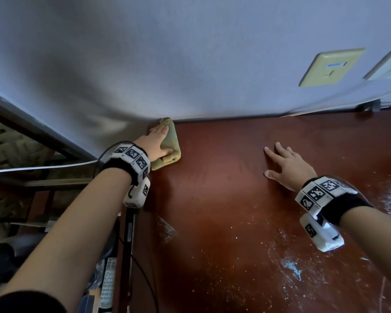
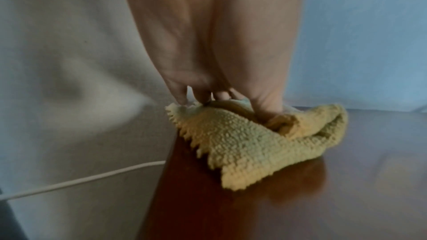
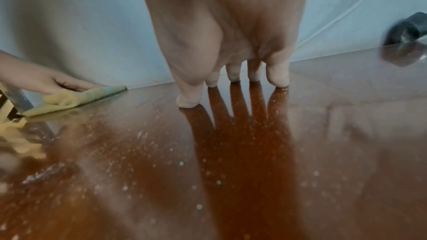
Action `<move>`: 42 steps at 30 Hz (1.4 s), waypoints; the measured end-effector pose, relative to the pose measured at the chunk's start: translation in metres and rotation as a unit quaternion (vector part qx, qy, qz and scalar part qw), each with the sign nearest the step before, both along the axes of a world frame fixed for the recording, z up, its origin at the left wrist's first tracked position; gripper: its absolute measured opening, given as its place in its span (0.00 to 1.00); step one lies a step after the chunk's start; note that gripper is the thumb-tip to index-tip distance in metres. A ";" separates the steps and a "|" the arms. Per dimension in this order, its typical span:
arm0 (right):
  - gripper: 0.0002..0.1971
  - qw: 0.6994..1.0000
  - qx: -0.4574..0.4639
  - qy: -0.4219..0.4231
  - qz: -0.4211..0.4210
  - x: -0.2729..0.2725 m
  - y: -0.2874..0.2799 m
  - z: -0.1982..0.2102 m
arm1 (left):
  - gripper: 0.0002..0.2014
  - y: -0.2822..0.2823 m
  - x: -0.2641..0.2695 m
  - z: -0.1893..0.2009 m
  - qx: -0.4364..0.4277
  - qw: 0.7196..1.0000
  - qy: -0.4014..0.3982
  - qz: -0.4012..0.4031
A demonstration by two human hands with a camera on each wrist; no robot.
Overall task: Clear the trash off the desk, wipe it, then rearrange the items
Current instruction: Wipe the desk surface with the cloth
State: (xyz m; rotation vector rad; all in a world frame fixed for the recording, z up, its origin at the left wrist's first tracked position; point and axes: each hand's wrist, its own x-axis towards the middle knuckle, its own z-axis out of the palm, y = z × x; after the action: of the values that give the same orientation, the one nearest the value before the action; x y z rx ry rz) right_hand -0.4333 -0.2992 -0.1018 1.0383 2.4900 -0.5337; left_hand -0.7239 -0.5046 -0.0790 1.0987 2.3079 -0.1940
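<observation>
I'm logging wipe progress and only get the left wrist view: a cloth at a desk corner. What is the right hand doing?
Observer: The right hand rests flat on the desk, fingers spread, holding nothing.
Operator: Is the rest of the desk clean?
Observer: No. White specks cover the near part, toward the person.
Operator: Anything standing on it?
Observer: A dark object at the far right by the wall, too blurred to identify.
</observation>
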 end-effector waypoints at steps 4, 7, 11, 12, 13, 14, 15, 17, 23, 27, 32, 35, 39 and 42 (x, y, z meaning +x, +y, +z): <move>0.35 1.000 -0.004 -0.010 -0.002 -0.001 -0.001 0.001 | 0.40 -0.002 -0.002 -0.001 0.003 1.000 -0.025 -0.006; 0.35 1.000 -0.002 -0.016 -0.001 -0.002 -0.001 0.004 | 0.42 -0.017 0.006 0.001 -0.009 0.999 -0.035 -0.038; 0.35 1.000 -0.001 -0.018 -0.004 0.000 -0.003 0.006 | 0.43 -0.045 0.030 0.002 -0.015 0.996 -0.059 -0.058; 0.35 1.000 -0.001 -0.016 -0.004 0.000 -0.003 0.006 | 0.44 -0.051 0.037 0.001 -0.018 0.996 -0.066 -0.062; 0.35 1.000 -0.001 -0.015 -0.005 0.000 -0.003 0.006 | 0.44 -0.057 0.043 -0.001 -0.022 0.995 -0.072 -0.068; 0.35 1.000 -0.002 -0.013 -0.005 0.000 -0.003 0.006 | 0.44 -0.062 0.049 -0.002 -0.027 0.994 -0.076 -0.071; 0.35 1.000 -0.004 -0.012 -0.005 0.000 -0.003 0.006 | 0.43 -0.065 0.053 -0.004 -0.031 0.994 -0.076 -0.073; 0.35 1.000 -0.007 -0.011 -0.005 0.000 -0.004 0.006 | 0.42 -0.068 0.056 -0.005 -0.033 0.994 -0.070 -0.071; 0.35 1.000 -0.003 -0.006 -0.004 0.001 -0.004 0.005 | 0.40 -0.054 0.047 -0.004 -0.036 0.997 -0.045 -0.053; 0.34 1.000 0.003 0.001 -0.006 0.000 -0.003 0.003 | 0.38 -0.024 0.018 -0.008 -0.017 1.000 0.002 0.004; 0.34 1.000 0.000 0.004 -0.007 0.000 -0.001 0.000 | 0.37 0.015 -0.001 -0.010 -0.015 1.000 0.013 0.006; 0.34 1.000 0.001 0.006 -0.010 0.000 -0.002 -0.001 | 0.38 0.030 0.013 -0.007 -0.008 0.998 0.002 -0.066; 0.34 1.000 0.002 0.002 -0.011 -0.001 -0.002 -0.001 | 0.39 0.041 0.060 -0.009 0.007 0.965 -0.036 -0.258; 0.34 1.000 0.001 -0.006 -0.011 -0.001 -0.003 0.001 | 0.39 0.033 0.091 -0.016 -0.011 0.932 -0.083 -0.352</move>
State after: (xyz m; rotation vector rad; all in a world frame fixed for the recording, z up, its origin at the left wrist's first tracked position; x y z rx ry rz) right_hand -0.4341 -0.3018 -0.1013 1.0681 2.4710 -0.5306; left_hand -0.6329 -0.4716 -0.0951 1.8147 1.6738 -0.3782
